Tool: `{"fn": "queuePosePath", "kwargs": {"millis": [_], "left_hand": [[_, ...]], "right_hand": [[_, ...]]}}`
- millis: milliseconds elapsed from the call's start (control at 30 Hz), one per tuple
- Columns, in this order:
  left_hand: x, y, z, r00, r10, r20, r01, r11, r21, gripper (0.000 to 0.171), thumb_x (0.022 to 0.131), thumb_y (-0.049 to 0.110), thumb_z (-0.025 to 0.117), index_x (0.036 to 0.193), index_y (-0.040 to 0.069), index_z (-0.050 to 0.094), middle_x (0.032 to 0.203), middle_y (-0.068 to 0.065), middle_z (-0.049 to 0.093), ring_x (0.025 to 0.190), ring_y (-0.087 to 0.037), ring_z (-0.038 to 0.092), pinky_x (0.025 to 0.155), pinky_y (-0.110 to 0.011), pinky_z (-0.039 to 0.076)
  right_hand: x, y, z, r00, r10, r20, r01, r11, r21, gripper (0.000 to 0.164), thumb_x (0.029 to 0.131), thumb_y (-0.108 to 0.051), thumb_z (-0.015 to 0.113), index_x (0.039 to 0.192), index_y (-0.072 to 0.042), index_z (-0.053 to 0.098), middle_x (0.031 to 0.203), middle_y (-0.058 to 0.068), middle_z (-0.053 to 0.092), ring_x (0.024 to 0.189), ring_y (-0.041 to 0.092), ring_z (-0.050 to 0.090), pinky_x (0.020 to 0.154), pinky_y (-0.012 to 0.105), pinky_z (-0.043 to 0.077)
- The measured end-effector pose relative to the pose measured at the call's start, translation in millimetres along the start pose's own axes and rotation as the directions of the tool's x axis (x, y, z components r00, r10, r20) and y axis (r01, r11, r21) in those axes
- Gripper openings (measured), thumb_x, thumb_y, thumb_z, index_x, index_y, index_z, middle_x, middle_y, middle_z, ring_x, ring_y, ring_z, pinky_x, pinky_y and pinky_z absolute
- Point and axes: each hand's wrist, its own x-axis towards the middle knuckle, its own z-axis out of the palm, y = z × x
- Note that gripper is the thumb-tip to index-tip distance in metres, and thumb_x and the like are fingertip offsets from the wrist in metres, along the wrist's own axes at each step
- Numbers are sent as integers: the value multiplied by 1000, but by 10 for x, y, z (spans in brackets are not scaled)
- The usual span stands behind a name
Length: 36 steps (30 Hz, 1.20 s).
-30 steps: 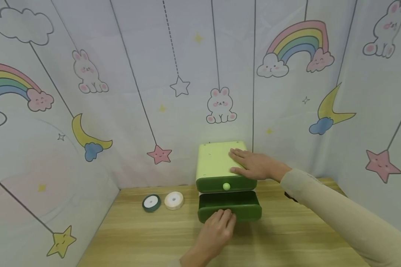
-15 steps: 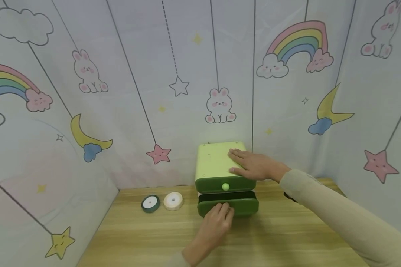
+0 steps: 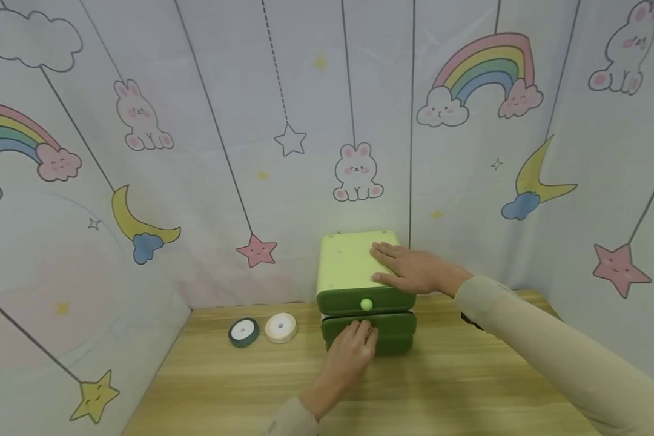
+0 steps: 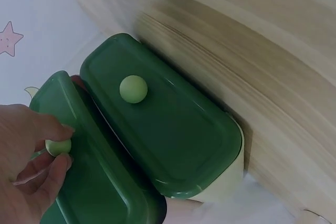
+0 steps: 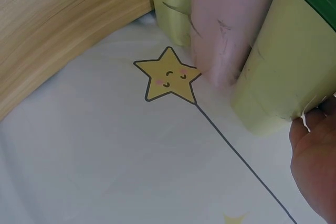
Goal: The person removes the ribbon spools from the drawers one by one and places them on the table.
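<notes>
White printed walls (image 3: pixel 212 181) back a wooden table (image 3: pixel 223 393) stretching before and beside the cabinet (image 3: pixel 346 261). The cabinet stands near the back edge, its middle drawer (image 3: pixel 396 324) slightly out. The right hand (image 3: pixel 414 269) lies on the cabinet's top, fingers straight; the left hand (image 3: pixel 352 346) is curled, pinching. A dark spool (image 3: pixel 243 332) and a cream spool (image 3: pixel 280 327) lie leftward. Between left thumb and fingers: the drawer's knob (image 4: pixel 58 147).

Middle drawer (image 3: pixel 396 324) now farther in
</notes>
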Motion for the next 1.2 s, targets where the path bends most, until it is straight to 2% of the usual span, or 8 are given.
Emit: {"fn": "queuePosePath", "kwargs": {"millis": [167,333,467,733,1033,1200], "left_hand": [[4,-23,38,1000,16,0,-16,1000,25,27,85,9,87,110,10,78,106,-4,71,92,-14,69,85,-21,60],[10,-50,100,1000,8,9,-8,1000,9,29,83,16,89,110,10,78,106,-3,71,92,-13,70,85,-20,60],[0,-69,144,1000,4,13,-4,1000,7,29,83,12,89,109,9,77,105,-3,70,91,-12,70,84,-19,60],[1,-98,229,1000,7,-22,-8,1000,-12,23,88,6,82,110,8,75,106,-4,69,92,-14,69,85,-21,60],[-41,-115,268,998,27,-54,-28,1000,-12,29,86,5,84,112,9,74,109,-3,70,95,-13,68,90,-20,59],[-84,-124,298,996,21,-89,-26,998,-61,30,86,5,82,115,8,75,111,-5,72,97,-15,69,91,-21,59]], "right_hand": [[8,7,19,1000,-10,-7,10,1000,1,83,108,-65,33,169,-11,18,177,10,15,164,34,20,130,55,27],[16,10,19,1000,-10,-8,10,1000,0,82,108,-65,33,168,-11,18,177,10,15,164,34,20,130,55,28],[16,4,13,1000,-12,-3,12,1000,6,82,108,-65,34,168,-11,19,177,10,15,164,34,20,129,56,29],[4,-6,-9,1000,-7,-6,7,1000,18,82,108,-64,34,168,-10,19,177,12,16,164,34,20,130,56,27],[-3,-17,-27,1000,-6,-4,6,1000,26,81,108,-63,36,168,-10,21,177,12,16,164,35,20,130,56,26],[-7,-37,-48,1000,-6,-5,6,999,35,79,108,-61,39,167,-11,23,176,13,18,163,35,22,130,57,28]]}}
